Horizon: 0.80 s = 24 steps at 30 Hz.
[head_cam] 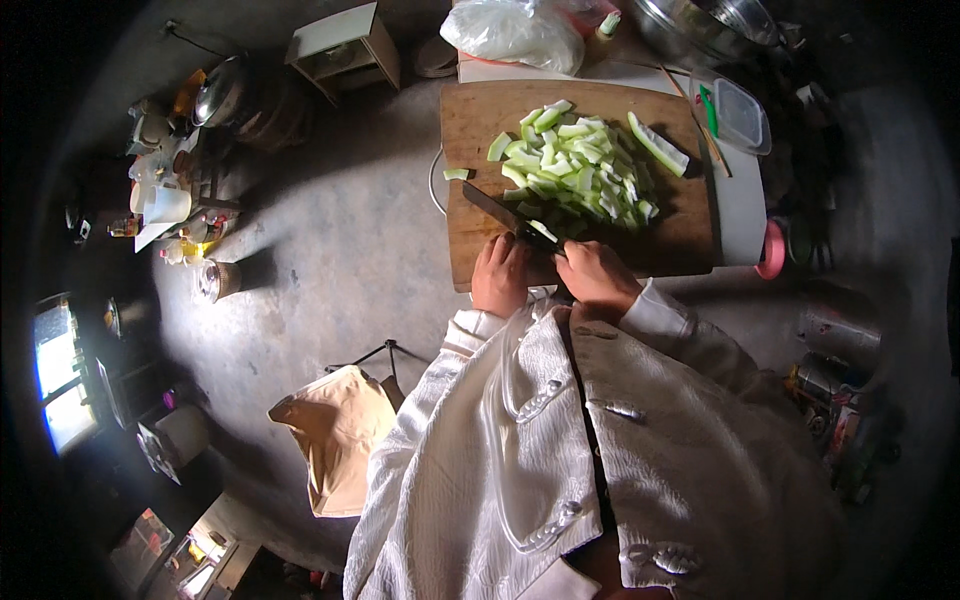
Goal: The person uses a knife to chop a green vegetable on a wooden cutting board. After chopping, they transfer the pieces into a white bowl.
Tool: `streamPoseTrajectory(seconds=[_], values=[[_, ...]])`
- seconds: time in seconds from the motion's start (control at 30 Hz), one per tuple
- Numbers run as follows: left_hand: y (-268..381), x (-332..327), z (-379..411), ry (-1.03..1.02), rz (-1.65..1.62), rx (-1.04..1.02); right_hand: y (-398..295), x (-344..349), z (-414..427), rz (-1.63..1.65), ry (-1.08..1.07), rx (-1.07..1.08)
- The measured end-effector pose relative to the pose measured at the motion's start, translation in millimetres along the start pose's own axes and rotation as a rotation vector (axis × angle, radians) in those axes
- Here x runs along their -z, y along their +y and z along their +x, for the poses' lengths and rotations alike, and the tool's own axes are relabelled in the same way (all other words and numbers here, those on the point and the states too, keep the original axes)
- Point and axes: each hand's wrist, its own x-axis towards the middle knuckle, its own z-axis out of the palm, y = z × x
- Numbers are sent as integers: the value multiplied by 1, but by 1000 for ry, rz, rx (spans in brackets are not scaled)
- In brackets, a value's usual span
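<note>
A wooden cutting board (480, 112) lies before me with a heap of pale green gourd or melon pieces (574, 161) on it. My right hand (598, 276) grips a kitchen knife (491, 206) by its handle, and the dark blade slants toward the far left. Close against the blade's near side, my left hand (499, 276) rests at the board's front edge with its fingers curled down. Whatever may be under those fingers is hidden. One cut piece (543, 230) lies along the far side of the blade. A longer uncut strip (658, 144) sits right of the heap, and a stray piece (456, 174) lies at the left edge.
Behind the board are a clear plastic bag (514, 34) and metal basins (686, 30). A plastic container (739, 112) and chopsticks (697, 124) lie on the white tabletop (742, 202) at right. A beige cloth-covered seat (341, 439) stands on the floor to my left.
</note>
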Motion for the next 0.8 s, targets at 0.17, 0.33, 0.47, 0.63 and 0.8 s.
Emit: streamPoseTrajectory(seconds=[0.17, 0.33, 0.47, 0.63, 0.8], values=[[-6, -1, -4, -39, 31, -8, -8, 14, -11, -46, -76, -39], [-5, -1, -1, -17, 54, -10, -7, -6, -7, -138, -41, -51], [-3, 3, 1, 32, 63, -39, -7, -6, 2, -40, -34, -49], [-6, 1, -2, 68, 38, 8, -8, 13, -7, 0, -32, 23], [-3, 2, -2, 59, 14, 30, -7, 18, -12, -2, -94, -3]])
